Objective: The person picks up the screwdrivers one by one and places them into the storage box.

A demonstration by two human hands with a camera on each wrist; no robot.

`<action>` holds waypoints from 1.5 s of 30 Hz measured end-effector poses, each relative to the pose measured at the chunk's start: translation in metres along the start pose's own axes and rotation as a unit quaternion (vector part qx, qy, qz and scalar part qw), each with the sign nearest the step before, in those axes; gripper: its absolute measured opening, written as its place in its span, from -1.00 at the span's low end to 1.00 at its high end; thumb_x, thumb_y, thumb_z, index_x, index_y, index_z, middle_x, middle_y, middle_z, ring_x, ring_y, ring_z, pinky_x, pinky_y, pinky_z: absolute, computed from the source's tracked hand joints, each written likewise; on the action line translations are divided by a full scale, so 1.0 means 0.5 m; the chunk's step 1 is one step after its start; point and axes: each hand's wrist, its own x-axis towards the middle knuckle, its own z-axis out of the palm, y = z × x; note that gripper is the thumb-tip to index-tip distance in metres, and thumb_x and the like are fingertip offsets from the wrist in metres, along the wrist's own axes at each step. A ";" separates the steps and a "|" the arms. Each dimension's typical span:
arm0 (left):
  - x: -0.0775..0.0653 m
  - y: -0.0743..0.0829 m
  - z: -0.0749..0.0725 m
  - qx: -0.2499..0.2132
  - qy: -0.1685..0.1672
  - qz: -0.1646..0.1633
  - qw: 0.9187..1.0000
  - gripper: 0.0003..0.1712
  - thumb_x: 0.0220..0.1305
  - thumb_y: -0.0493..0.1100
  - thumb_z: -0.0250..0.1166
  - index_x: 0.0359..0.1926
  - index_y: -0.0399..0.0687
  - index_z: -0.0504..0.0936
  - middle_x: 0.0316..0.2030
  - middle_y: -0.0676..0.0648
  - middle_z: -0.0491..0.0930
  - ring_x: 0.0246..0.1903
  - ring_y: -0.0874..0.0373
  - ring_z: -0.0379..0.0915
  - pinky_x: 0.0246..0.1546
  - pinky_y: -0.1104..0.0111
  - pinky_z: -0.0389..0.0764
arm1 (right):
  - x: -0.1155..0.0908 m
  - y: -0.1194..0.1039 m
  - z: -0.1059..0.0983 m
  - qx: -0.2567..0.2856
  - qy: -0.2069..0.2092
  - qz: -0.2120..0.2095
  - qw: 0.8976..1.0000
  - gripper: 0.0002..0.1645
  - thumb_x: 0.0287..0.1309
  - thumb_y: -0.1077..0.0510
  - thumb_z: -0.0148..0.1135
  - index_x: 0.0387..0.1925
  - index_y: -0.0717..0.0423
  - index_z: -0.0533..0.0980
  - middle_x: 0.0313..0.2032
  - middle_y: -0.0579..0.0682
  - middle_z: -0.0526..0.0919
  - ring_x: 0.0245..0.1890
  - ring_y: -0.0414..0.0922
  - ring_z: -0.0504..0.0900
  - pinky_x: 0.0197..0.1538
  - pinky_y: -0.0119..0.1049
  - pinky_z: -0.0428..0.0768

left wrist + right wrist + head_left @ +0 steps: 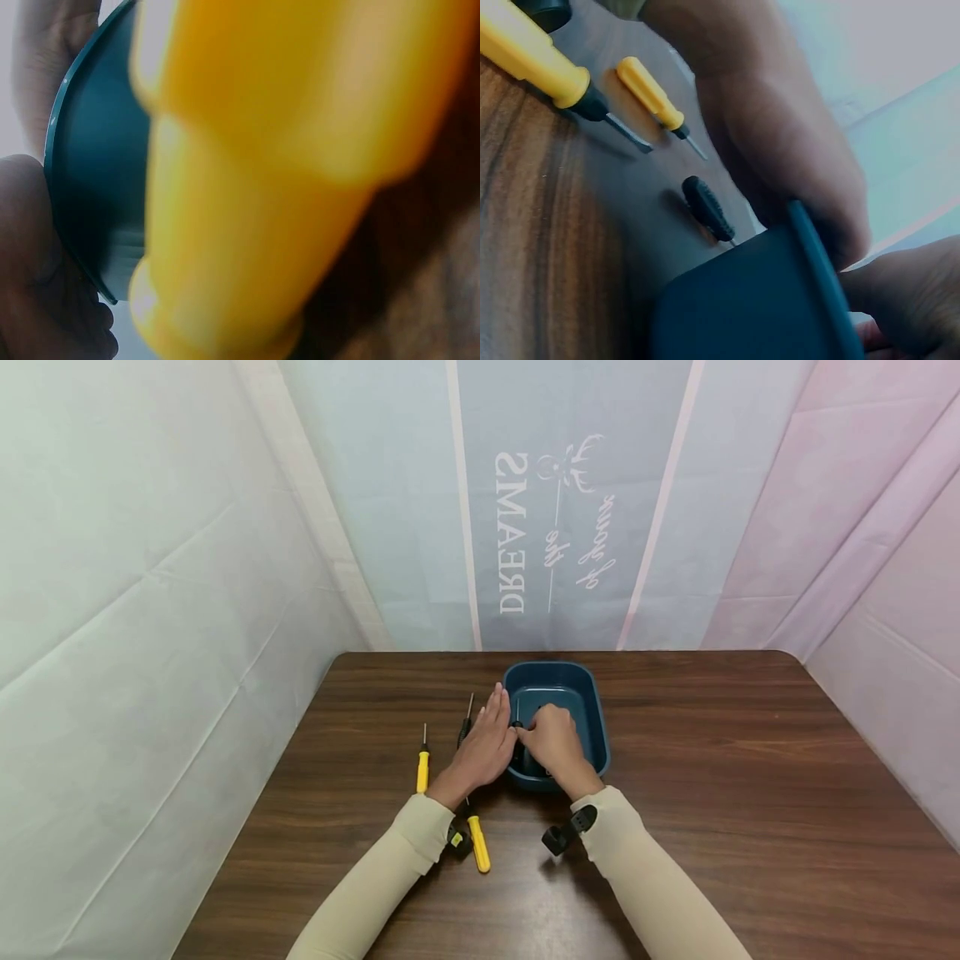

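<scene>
A teal plastic tray (602, 727) stands at the far middle of the table. My left hand (486, 745), its fingers straight, rests along the tray's left rim. Inside the tray, my right hand (553, 742) has curled fingers and pinches a black-handled screwdriver (517, 724) by the left wall; its thin shaft points away from me. More dark items below that hand are mostly hidden. Just left of my left hand lies another black screwdriver (707, 208), partly covered in the head view. A yellow screwdriver (481, 845) lies close to my left wrist.
A second yellow screwdriver (423, 770) lies farther left, its tip pointing away. The brown wooden table (720, 793) meets fabric walls at the back and both sides. A black wrist camera (558, 838) hangs under my right wrist.
</scene>
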 end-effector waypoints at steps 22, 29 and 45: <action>0.012 0.001 -0.017 -0.017 -0.010 -0.014 1.000 -0.26 0.62 -0.05 -0.20 0.61 -0.23 -0.22 0.62 -0.07 -0.41 0.59 0.13 -0.47 0.54 0.10 -0.17 | 0.020 -0.018 -0.089 -0.004 0.041 -0.032 0.999 -0.71 0.24 0.06 0.43 -0.35 0.26 0.75 -0.47 0.09 0.74 -0.50 -0.08 0.69 -0.38 -0.16 0.71; 0.014 0.000 -0.020 -0.019 -0.011 -0.016 1.000 -0.25 0.62 -0.04 -0.19 0.62 -0.21 -0.23 0.63 -0.07 -0.41 0.59 0.14 -0.48 0.54 0.07 -0.15 | 0.020 -0.002 -0.107 -0.008 0.069 -0.043 0.997 -0.68 0.29 0.04 0.37 -0.28 0.27 0.74 -0.41 0.11 0.74 -0.47 -0.07 0.67 -0.35 -0.14 0.70; 0.012 -0.003 -0.016 -0.023 -0.005 -0.010 1.000 -0.25 0.61 -0.05 -0.18 0.62 -0.17 -0.26 0.63 -0.08 -0.40 0.58 0.16 -0.49 0.55 0.13 -0.19 | 0.015 0.051 -0.116 -0.029 0.143 -0.069 0.987 -0.58 0.39 0.05 0.23 0.03 0.32 0.66 0.08 0.31 0.63 0.13 0.24 0.55 0.13 0.23 0.53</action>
